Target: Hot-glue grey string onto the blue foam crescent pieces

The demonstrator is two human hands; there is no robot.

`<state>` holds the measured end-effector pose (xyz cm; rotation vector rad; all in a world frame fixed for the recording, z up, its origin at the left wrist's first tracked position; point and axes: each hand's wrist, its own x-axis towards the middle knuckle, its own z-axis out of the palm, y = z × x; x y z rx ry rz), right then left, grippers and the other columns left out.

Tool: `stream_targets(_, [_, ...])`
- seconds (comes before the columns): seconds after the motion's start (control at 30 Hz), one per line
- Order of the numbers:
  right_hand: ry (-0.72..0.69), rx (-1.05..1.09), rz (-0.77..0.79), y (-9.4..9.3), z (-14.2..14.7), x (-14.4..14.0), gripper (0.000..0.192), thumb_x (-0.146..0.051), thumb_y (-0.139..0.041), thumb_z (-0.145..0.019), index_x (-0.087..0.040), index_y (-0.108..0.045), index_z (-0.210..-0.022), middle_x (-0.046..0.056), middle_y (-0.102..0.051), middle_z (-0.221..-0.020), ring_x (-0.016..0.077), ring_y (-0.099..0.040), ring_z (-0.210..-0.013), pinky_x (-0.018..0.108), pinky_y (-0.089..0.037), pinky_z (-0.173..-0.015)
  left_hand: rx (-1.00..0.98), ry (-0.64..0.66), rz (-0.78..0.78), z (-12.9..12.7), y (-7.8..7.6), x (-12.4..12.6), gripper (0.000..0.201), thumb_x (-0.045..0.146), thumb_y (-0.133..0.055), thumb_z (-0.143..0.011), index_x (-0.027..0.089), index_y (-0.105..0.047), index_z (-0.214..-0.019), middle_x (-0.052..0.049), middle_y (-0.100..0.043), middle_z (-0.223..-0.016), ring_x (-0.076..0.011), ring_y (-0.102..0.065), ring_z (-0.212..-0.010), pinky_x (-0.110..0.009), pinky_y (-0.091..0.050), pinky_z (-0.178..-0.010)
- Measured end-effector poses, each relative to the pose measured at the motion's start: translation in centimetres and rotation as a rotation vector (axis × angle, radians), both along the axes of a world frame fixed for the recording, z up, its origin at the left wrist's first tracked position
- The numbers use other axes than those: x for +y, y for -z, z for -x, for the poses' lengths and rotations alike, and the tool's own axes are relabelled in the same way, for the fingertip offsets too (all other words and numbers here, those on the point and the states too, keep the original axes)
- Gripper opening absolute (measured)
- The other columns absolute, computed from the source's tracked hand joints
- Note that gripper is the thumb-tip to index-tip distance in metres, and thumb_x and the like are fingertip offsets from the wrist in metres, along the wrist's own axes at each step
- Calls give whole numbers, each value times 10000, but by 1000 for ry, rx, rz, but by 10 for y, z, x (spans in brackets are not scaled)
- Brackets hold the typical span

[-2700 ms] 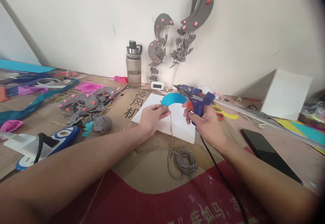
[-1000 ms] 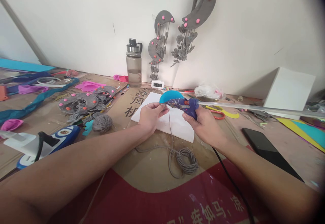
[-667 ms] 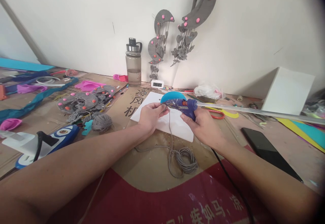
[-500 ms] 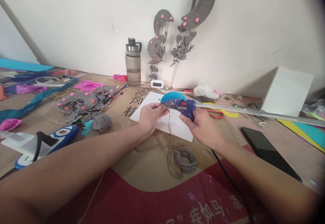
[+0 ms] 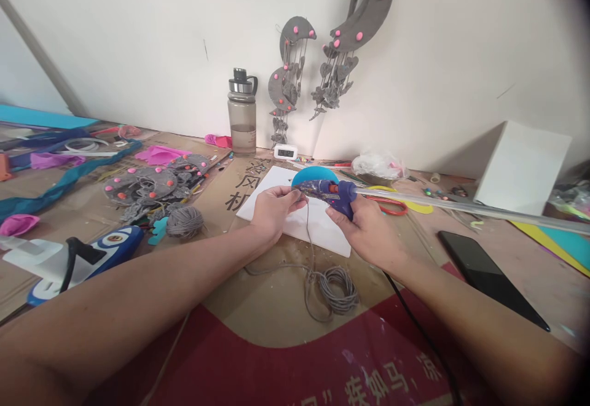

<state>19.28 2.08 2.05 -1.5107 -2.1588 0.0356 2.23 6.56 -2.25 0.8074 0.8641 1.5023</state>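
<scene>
My right hand (image 5: 369,225) is wrapped round the handle of a blue hot glue gun (image 5: 338,196), from whose back a long clear glue stick (image 5: 437,199) runs off to the right. The gun's nozzle meets the fingertips of my left hand (image 5: 271,212), which are pinched on a grey cord (image 5: 309,228). That cord hangs down to a coiled bundle (image 5: 338,290) on the cardboard. Below both hands lies a white board (image 5: 329,238). A blue disc (image 5: 314,174) shows partly behind the gun; whether it touches my fingers I cannot tell.
Left of me are a grey yarn ball (image 5: 184,220), a grey felt piece with pompoms (image 5: 142,185) and a blue-white tool (image 5: 117,249). A bottle (image 5: 242,117) and small clock (image 5: 285,152) stand by the wall. Red-handled scissors (image 5: 391,205) and a phone (image 5: 488,277) lie right.
</scene>
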Motion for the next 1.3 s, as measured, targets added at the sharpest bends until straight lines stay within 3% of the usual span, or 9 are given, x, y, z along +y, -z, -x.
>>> stream_targets(0.37, [-8,7,-2,-1,-1,2,298,-445,-439,-884,-179,-521,-778,63,-599,-691,184,-510,-612,290,-350,-557,-4,-16,-18,1,0,-1,99,152,-736,-680,89,-661,-690,-64,-673,-708,-125,-652,-676,-378,-539,-881])
stream_targets(0.6, [-37,59,-12,-1,-2,4,259,-408,-452,-884,-171,-542,-837,87,-646,-801,211,-569,-714,311,-408,-641,-41,-19,-51,2,1,1,112,169,-741,-675,96,-658,-687,-57,-670,-714,-122,-645,-695,-376,-530,-892])
stream_targets(0.9, [-26,140,-5,-1,-5,7,268,-365,-477,-872,-179,-574,-1039,110,-673,-955,255,-616,-869,357,-456,-740,-111,-21,-71,5,0,2,120,174,-734,-684,93,-645,-695,-63,-679,-767,-122,-650,-745,-352,-518,-916])
stream_targets(1.13, [64,466,281,4,-5,16,286,-411,-471,-857,-153,-592,-842,58,-674,-737,135,-541,-490,278,-424,-529,-163,-48,-70,6,1,5,119,166,-735,-687,93,-642,-687,-62,-673,-762,-129,-660,-739,-356,-526,-906])
stream_targets(1.2, [117,495,327,3,-5,20,318,-425,-455,-864,-143,-600,-860,80,-690,-797,140,-570,-553,267,-429,-552,-159,-42,-69,5,1,4,123,173,-737,-685,90,-646,-700,-63,-674,-771,-129,-662,-741,-356,-529,-904])
stream_targets(1.3, [262,262,341,3,-7,28,380,-440,-416,-887,-135,-640,-915,131,-689,-965,205,-627,-823,284,-440,-689,-119,-14,-79,4,1,3,135,186,-738,-681,87,-657,-721,-67,-680,-781,-139,-666,-749,-355,-536,-891])
